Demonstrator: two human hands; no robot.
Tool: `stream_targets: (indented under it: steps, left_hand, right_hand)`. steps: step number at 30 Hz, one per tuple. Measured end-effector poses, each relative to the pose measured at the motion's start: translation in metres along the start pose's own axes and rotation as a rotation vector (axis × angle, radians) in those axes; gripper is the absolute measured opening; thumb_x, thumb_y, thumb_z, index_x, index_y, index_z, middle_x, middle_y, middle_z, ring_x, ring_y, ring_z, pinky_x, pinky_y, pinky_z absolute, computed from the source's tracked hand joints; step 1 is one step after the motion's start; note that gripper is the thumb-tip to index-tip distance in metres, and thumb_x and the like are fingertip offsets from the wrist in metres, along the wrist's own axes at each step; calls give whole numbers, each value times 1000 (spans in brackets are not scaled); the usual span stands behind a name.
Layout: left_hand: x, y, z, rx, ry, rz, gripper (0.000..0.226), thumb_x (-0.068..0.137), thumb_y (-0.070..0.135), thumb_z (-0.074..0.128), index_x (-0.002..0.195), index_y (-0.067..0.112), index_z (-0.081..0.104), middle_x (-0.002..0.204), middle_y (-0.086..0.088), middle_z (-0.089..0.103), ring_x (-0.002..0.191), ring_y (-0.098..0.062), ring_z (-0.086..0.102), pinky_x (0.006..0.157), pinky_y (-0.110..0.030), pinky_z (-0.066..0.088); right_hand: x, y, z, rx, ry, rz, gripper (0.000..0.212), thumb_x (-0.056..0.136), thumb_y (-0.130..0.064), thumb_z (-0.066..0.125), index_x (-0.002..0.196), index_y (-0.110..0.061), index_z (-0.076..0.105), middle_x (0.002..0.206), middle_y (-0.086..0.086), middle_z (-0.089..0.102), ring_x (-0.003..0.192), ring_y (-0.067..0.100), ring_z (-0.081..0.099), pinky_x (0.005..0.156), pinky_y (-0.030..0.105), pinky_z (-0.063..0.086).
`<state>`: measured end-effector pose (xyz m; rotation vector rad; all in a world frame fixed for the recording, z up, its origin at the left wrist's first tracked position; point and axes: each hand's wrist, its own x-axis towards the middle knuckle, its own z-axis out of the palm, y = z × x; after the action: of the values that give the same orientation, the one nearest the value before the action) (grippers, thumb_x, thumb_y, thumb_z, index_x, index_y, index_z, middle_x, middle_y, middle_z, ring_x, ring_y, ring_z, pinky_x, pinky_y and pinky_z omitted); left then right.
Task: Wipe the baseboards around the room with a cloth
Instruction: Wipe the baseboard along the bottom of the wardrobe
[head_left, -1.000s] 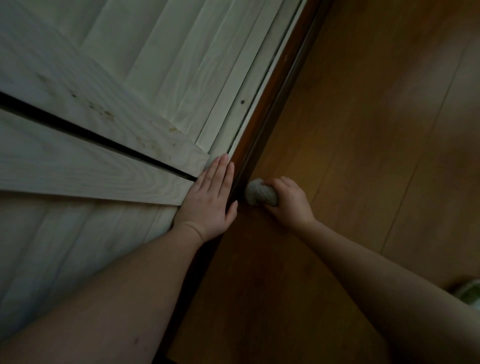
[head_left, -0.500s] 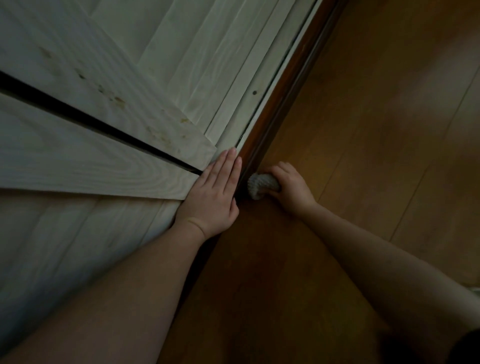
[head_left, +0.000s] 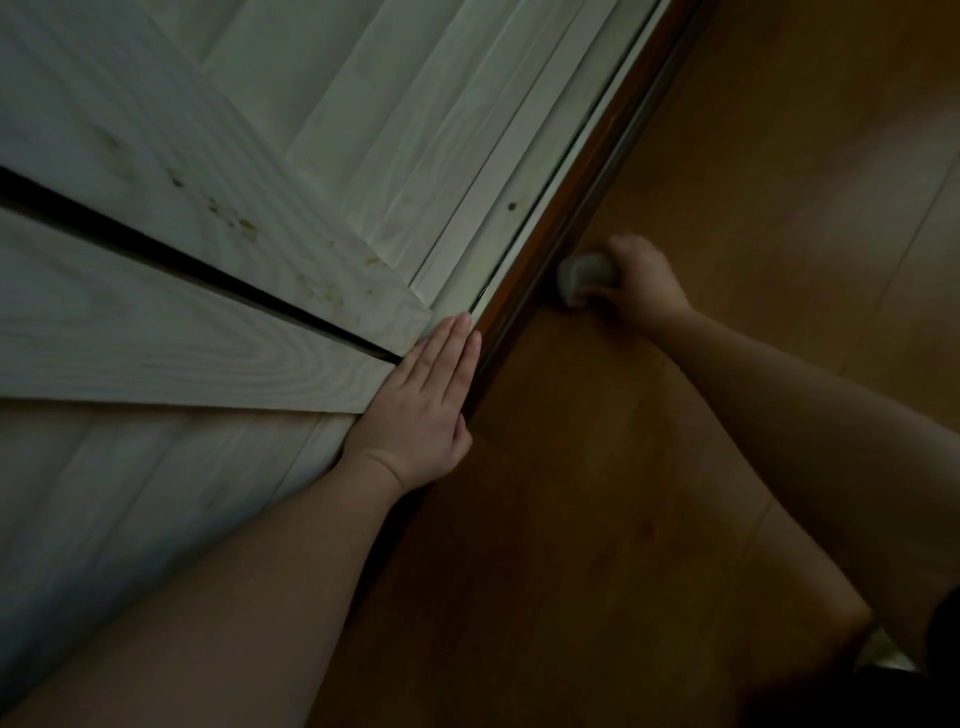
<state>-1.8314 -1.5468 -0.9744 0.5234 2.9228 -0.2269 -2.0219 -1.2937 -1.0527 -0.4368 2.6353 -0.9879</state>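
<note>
A dark brown baseboard (head_left: 576, 171) runs diagonally from the top right down to the bottom middle, between pale wood wall panels and the floor. My right hand (head_left: 641, 280) grips a small bunched white cloth (head_left: 584, 275) and holds it against the foot of the baseboard. The hand and cloth look blurred. My left hand (head_left: 421, 405) lies flat with straight fingers on the pale panel, its fingertips at the baseboard's upper edge, lower along the board than the cloth.
Pale wood-grain panels (head_left: 208, 322) fill the left side, with a dark gap (head_left: 171, 260) between two boards. Orange-brown plank flooring (head_left: 779, 182) covers the right. A pale object (head_left: 883, 654) shows at the bottom right corner. The light is dim.
My right hand has slid the cloth along the baseboard away from me, toward the upper right. My left hand stays flat on the panel.
</note>
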Motion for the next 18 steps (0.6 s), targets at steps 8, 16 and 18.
stream_targets:
  steps: [8,16,18]
  left_hand:
    - [0,1,-5,23,-18,-18,82,90,36,39,156,-1,8,165,-20,2,153,-30,3,123,-45,18]
    - [1,1,-3,24,-12,-12,79,92,35,32,156,0,4,165,-19,-1,154,-29,1,124,-45,14]
    - [1,1,-2,9,14,-7,73,94,33,28,156,-1,7,165,-20,4,153,-30,5,124,-46,17]
  right_hand:
    - [-1,-14,-30,137,235,166,44,85,-33,73,122,-20,55,113,-5,50,109,17,51,94,35,48]
    - [-122,-58,87,300,91,34,50,89,-25,69,132,-35,45,123,-12,39,117,7,37,97,29,41]
    - [-141,-73,112,325,96,36,51,88,-22,70,130,-36,45,119,-15,37,114,7,38,96,29,43]
